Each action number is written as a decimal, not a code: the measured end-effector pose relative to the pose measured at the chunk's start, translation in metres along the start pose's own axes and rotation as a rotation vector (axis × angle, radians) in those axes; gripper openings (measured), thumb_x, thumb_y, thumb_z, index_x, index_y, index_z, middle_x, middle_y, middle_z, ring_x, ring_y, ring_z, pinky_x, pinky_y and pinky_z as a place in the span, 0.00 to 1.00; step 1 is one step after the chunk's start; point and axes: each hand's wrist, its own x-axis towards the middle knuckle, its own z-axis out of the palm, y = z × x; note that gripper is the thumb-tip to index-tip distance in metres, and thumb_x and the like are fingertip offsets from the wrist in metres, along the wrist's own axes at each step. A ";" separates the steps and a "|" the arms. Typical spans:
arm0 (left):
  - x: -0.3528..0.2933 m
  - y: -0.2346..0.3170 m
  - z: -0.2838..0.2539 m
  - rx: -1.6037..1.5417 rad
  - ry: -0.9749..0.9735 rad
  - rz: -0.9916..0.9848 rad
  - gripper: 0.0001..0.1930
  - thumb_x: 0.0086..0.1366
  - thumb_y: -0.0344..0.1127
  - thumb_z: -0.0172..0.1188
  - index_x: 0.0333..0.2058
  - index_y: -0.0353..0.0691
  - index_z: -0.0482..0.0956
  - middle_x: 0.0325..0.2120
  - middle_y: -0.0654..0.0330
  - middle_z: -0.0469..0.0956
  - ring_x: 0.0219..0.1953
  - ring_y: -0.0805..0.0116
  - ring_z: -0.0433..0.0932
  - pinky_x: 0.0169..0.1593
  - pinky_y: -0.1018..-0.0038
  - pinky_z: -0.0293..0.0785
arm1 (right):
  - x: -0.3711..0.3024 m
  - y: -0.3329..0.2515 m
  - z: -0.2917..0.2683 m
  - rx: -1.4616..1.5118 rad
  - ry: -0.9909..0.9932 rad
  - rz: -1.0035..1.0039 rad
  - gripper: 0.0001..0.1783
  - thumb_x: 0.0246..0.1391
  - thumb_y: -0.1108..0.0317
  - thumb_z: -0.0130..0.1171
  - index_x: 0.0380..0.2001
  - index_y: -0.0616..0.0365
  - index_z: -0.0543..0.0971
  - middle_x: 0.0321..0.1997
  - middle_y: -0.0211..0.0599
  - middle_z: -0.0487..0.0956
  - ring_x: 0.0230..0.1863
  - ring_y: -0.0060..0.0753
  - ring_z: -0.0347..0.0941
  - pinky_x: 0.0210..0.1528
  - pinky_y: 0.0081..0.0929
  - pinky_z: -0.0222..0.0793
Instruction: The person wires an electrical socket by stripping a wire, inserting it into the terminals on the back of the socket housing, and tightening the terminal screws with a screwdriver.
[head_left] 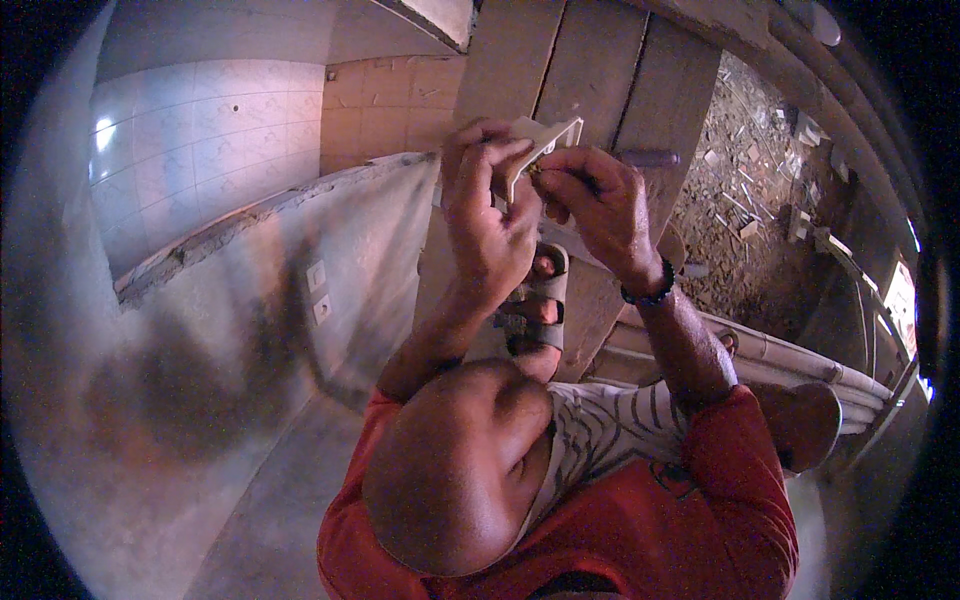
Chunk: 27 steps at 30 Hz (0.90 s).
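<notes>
Above planks (595, 70), left hand (488, 215) grips pale plate (541, 132); right hand (602, 200) curled close.

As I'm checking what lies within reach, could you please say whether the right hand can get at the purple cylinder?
Probably yes: the purple cylinder shows just beyond the right hand, with nothing seen between them, though that hand is busy at the pale plate.

Brown wooden planks (595, 60) run beneath the fingers (578, 160), with a purple cylindrical object (652, 158) just right of them and a sandaled foot (545, 312) bodyward, while farther right the rough floor (715, 215) bears scattered pale scraps (748, 229).
</notes>
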 end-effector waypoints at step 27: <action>0.004 0.008 0.002 0.143 0.070 0.148 0.17 0.49 0.18 0.55 0.40 0.36 0.73 0.43 0.49 0.72 0.47 0.51 0.71 0.53 0.61 0.67 | 0.005 -0.008 0.003 0.101 -0.020 0.028 0.10 0.58 0.65 0.58 0.35 0.63 0.78 0.24 0.33 0.78 0.23 0.19 0.72 0.24 0.20 0.69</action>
